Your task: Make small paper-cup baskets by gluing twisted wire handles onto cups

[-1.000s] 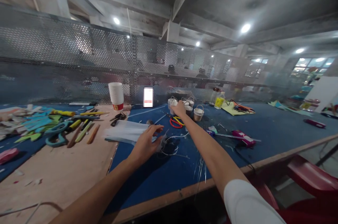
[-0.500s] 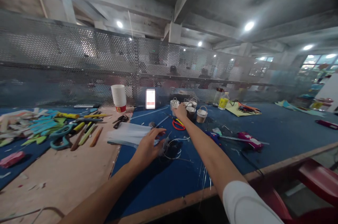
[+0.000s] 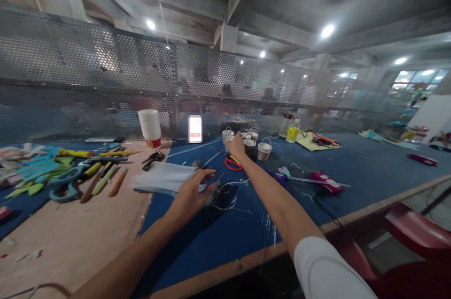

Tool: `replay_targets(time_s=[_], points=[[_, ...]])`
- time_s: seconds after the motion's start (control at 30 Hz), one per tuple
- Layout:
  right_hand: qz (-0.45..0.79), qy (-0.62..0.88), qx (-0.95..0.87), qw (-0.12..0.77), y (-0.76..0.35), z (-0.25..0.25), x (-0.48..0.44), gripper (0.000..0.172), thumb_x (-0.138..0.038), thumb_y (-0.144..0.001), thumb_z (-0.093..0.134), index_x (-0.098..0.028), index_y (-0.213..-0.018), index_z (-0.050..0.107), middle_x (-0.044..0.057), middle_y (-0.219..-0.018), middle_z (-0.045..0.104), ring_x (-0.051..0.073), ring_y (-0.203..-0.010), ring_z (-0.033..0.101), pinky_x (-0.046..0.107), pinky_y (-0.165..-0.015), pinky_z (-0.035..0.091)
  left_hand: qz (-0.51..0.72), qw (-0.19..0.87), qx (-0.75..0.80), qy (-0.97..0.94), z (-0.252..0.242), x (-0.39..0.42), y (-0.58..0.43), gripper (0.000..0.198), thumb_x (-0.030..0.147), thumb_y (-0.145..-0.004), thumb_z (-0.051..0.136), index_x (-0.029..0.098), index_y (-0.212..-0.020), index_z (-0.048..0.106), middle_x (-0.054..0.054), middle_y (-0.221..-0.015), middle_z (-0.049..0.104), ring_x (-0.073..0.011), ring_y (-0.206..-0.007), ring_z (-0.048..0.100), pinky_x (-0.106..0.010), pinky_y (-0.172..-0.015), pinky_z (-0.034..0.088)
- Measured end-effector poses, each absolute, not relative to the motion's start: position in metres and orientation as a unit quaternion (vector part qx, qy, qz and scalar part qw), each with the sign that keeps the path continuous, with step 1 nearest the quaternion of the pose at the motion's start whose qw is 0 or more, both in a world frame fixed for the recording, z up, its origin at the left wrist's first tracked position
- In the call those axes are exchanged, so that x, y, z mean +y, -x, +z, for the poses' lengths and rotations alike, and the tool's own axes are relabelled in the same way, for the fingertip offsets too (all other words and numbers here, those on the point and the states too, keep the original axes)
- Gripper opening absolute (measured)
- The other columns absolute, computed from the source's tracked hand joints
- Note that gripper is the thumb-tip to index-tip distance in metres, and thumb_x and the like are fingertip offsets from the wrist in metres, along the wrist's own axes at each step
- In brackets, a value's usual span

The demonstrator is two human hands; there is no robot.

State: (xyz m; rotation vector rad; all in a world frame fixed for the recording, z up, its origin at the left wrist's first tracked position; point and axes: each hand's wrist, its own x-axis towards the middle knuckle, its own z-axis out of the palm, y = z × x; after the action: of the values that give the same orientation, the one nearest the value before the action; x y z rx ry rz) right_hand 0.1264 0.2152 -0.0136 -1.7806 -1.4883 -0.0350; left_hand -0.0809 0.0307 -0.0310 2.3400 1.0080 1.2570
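My right hand (image 3: 235, 145) reaches to the back of the blue table among several small white-and-brown buckets with thin loop handles. Its fingers close on one small bucket (image 3: 229, 137), partly hiding it. Another small bucket (image 3: 264, 150) stands to the right of the hand. My left hand (image 3: 192, 192) hovers low over the near part of the table, thumb and fingers apart. Just beyond its fingertips lies a dark grey, fuzzy bundle (image 3: 212, 194) with a loop of thin pale wire. Red-handled scissors (image 3: 233, 163) lie between the hands.
A stack of paper cups (image 3: 150, 125) and a lit phone screen (image 3: 195, 129) stand at the back. White strips (image 3: 164, 178) lie left of my left hand, blue scissors (image 3: 66, 184) farther left. A magenta glue gun (image 3: 327, 182) and a yellow-labelled bottle (image 3: 292, 132) are on the right.
The whole view has shifted slightly, so things sit a little farther left. Both hands keep nearly the same places relative to the table and the buckets.
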Motion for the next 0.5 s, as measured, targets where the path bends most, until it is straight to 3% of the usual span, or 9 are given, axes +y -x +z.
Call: replay_targets(time_s=[0.27,0.5], points=[[-0.093,0.635,-0.631,0.435,-0.130,0.008,0.187,0.048,-0.024,-0.094,0.044,-0.006,-0.138,0.037,0.022,-0.140,0.044,0.028,-0.134,0.039,0.040,-0.110,0.030,0.434,0.142,0.344,-0.820,-0.034,0.034,0.082,0.032,0.021,-0.089,0.054,0.023,-0.122,0.055,-0.008,-0.110,0.067,-0.0233,-0.100,0.065,-0.040,-0.089,0.053],[-0.128,0.511,-0.761,0.379,-0.100,0.020,0.177,0.032,-0.009,-0.092,0.039,-0.017,-0.118,0.054,0.010,-0.125,0.059,0.022,-0.118,0.049,0.035,-0.105,0.034,0.420,0.144,0.349,-0.825,-0.034,0.025,0.078,0.028,0.019,-0.090,0.053,0.024,-0.117,0.057,-0.007,-0.109,0.067,-0.0225,-0.094,0.066,-0.039,-0.084,0.054]])
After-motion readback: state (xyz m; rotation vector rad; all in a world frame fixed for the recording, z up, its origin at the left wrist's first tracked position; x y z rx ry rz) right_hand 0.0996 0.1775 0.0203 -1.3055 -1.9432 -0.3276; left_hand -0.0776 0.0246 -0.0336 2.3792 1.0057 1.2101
